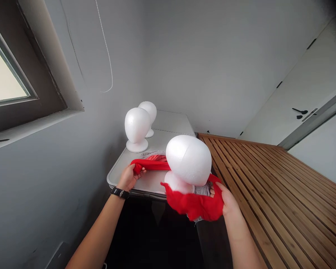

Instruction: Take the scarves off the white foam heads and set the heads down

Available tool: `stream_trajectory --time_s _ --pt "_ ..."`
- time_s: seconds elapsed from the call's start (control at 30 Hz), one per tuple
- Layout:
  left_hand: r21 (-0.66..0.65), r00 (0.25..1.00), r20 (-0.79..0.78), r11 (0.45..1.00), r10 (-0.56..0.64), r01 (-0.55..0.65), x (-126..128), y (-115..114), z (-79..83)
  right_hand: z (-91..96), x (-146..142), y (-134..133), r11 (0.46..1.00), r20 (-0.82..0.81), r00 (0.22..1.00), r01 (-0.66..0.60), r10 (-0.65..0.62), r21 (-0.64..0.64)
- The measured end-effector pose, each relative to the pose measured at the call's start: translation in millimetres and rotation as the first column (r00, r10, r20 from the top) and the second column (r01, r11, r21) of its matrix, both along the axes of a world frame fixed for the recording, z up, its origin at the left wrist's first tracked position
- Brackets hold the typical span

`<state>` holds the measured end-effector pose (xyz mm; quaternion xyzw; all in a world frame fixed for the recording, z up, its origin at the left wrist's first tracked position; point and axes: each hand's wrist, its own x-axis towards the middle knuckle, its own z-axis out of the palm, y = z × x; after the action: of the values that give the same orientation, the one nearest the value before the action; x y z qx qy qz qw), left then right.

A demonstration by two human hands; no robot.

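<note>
A white foam mannequin head (188,158) stands near the front edge of the table. A red cloth (197,204) runs behind its neck and hangs in loose folds at its front right. My left hand (130,176) pinches one stretch of the cloth, left of the foam head. On the other side my right hand (221,196) grips the cloth beside the head's base, its fingers partly covered by the fabric. Some grey, thin material (203,189) shows beside the neck under the cloth; its kind I cannot tell.
Two more foam heads, a nearer one (137,126) and a farther one (149,112), stand at the table's left. The light grey table (173,129) meets a wall at left. Wooden slats (268,186) extend along the right, below a white door (294,93). A window (14,71) is upper left.
</note>
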<state>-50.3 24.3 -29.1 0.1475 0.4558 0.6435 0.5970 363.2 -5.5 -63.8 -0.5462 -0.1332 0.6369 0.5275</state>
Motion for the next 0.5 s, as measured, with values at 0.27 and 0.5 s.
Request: stream_trajectory --time_s 0.27,0.5 --pt "0.148 0.963 -0.213 0.969 -0.163 0.197 -9.2 14.3 26.7 46.4 20.7 23.2 0.985 0.099 0.992 -0.095 0.081 0.147" --pt "0.335 0.726 -0.687 0.883 -0.009 0.328 -9.7 66.7 77.5 87.1 32.5 85.5 0.892 0.487 0.848 -0.038 -0.209 0.449"
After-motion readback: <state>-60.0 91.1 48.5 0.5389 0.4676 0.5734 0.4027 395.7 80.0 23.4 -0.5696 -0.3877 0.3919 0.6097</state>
